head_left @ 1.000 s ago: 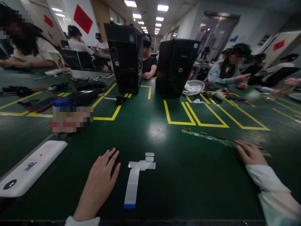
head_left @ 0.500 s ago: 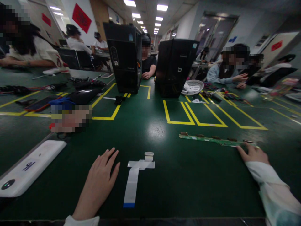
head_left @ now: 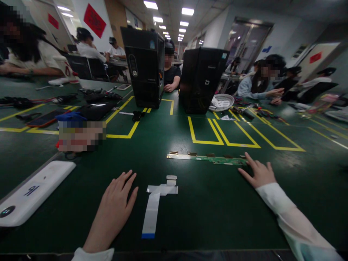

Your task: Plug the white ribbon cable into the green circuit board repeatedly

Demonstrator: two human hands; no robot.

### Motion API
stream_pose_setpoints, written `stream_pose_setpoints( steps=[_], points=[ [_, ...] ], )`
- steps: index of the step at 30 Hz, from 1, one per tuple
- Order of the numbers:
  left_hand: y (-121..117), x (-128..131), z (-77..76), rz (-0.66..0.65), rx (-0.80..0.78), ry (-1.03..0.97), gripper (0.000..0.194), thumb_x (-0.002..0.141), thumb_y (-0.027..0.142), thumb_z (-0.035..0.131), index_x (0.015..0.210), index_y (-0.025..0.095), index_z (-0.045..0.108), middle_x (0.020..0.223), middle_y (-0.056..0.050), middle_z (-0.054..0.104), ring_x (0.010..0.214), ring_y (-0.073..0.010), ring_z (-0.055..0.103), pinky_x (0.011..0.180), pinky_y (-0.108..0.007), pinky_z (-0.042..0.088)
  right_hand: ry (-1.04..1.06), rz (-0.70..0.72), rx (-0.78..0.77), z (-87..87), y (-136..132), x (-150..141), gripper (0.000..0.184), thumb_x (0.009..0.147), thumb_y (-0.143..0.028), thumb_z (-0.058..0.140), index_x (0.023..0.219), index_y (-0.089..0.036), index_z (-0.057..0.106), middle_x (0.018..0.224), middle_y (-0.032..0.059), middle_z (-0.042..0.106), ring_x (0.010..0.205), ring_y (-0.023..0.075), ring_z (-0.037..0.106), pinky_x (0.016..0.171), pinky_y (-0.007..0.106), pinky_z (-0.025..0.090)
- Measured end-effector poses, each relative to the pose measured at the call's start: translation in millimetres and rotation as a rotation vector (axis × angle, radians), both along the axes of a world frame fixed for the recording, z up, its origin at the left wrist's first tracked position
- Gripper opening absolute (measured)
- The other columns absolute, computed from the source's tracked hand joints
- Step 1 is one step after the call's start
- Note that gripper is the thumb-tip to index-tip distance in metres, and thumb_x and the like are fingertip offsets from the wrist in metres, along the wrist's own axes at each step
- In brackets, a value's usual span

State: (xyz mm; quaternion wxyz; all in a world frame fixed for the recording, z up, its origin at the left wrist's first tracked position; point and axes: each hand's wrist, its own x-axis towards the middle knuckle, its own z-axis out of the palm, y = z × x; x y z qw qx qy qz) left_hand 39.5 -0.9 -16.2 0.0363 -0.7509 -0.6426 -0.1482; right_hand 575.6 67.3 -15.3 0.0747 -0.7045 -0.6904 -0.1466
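Note:
A long, narrow green circuit board lies flat on the green table, its tabs along the far edge. At its right end is my right hand, fingers spread and nothing gripped; whether a fingertip still touches the board I cannot tell. My left hand rests palm down with fingers stretched out, holding nothing. Just right of it lies a folded white flat ribbon cable, with a blue end toward me and a connector at its far end.
A white device marked 16 lies at the left. Two black computer towers stand at the back, near a white basket. Yellow tape outlines areas on the table. Cables lie far left, and several people sit around.
The circuit board has slid left across the table along with my right hand. My right fingers have spread at its end. My left hand and the ribbon cable have stayed put.

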Motion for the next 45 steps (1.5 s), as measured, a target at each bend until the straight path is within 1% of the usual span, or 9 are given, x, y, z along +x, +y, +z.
stream_pose_setpoints(
  steps=[6,12,16,19,23,28,36,39,45],
  points=[
    [0.5,-1.2,-2.2,-0.009,0.016,0.003,0.058,0.094,0.048,0.032,0.136,0.013,0.052,0.143,-0.015,0.052,0.133,-0.0323,0.046,0.109,-0.054,0.038,0.143,0.401,0.05,-1.1,9.4,-74.4,0.075,0.091,-0.056,0.042,0.152,-0.014,0.027,0.108,0.0154,0.059,0.099,0.0305,0.055,0.09,0.05,0.046],
    [-0.3,-1.2,0.6,-0.005,0.007,-0.003,0.057,0.094,0.048,0.033,0.136,0.014,0.052,0.143,-0.014,0.051,0.134,-0.032,0.045,0.109,-0.055,0.038,0.189,0.62,0.018,2.8,23.4,-134.2,0.06,0.094,-0.049,0.041,0.145,-0.017,0.041,0.112,0.0147,0.056,0.099,0.0297,0.051,0.088,0.048,0.048],
    [-0.4,-0.3,1.3,-0.01,0.031,-0.006,0.057,0.094,0.048,0.033,0.135,0.014,0.053,0.141,-0.015,0.053,0.133,-0.0321,0.046,0.109,-0.055,0.038,0.172,0.661,0.008,9.9,32.2,-153.4,0.05,0.094,-0.042,0.043,0.138,-0.017,0.05,0.114,0.0155,0.057,0.101,0.0299,0.052,0.089,0.049,0.048],
    [-0.1,-0.3,0.8,-0.005,0.022,-0.003,0.057,0.094,0.049,0.033,0.136,0.015,0.052,0.142,-0.014,0.053,0.133,-0.0317,0.046,0.109,-0.055,0.038,0.174,0.68,0.051,12.6,36.6,-160.9,0.043,0.094,-0.038,0.044,0.13,-0.018,0.057,0.121,0.0167,0.055,0.11,0.031,0.05,0.093,0.052,0.045],
    [-0.2,-1.0,0.5,-0.001,0.004,-0.003,0.057,0.094,0.048,0.033,0.137,0.015,0.051,0.143,-0.014,0.051,0.134,-0.0313,0.045,0.11,-0.054,0.037,0.207,0.735,0.056,8.4,43.1,-171.5,0.042,0.096,-0.039,0.041,0.127,-0.018,0.06,0.131,0.0167,0.051,0.119,0.0312,0.047,0.098,0.054,0.043],
    [-0.1,-1.4,0.2,-0.003,-0.004,-0.003,0.059,0.094,0.049,0.032,0.137,0.013,0.051,0.144,-0.014,0.051,0.135,-0.032,0.044,0.109,-0.055,0.038,0.23,0.703,0.014,0.7,47.7,-185.3,0.044,0.097,-0.04,0.039,0.128,-0.016,0.059,0.13,0.0178,0.054,0.116,0.0313,0.05,0.096,0.053,0.045],
    [0.3,-2.7,-1.3,-0.003,-0.009,-0.003,0.059,0.094,0.051,0.033,0.138,0.015,0.05,0.145,-0.014,0.05,0.135,-0.0324,0.043,0.109,-0.055,0.038,0.223,0.769,-0.008,-2.8,34.5,-189.3,0.052,0.094,-0.049,0.045,0.131,-0.015,0.057,0.131,0.0182,0.053,0.118,0.0315,0.048,0.097,0.052,0.044],
    [0.4,-3.0,-1.1,-0.014,0.005,0.001,0.059,0.094,0.05,0.032,0.137,0.014,0.051,0.144,-0.014,0.05,0.135,-0.0323,0.044,0.109,-0.055,0.038,0.216,0.798,-0.035,-1.5,26.1,-193.7,0.054,0.093,-0.049,0.046,0.133,-0.014,0.055,0.134,0.0184,0.052,0.121,0.0312,0.047,0.099,0.051,0.043],
    [1.2,-3.8,-4.0,-0.024,0.032,-0.014,0.056,0.095,0.048,0.035,0.136,0.014,0.051,0.143,-0.014,0.051,0.134,-0.0319,0.045,0.11,-0.055,0.037,0.19,0.787,-0.054,-0.6,17.0,-199.5,0.055,0.094,-0.047,0.047,0.136,-0.012,0.052,0.138,0.019,0.048,0.124,0.0313,0.044,0.103,0.05,0.04]
  ],
)
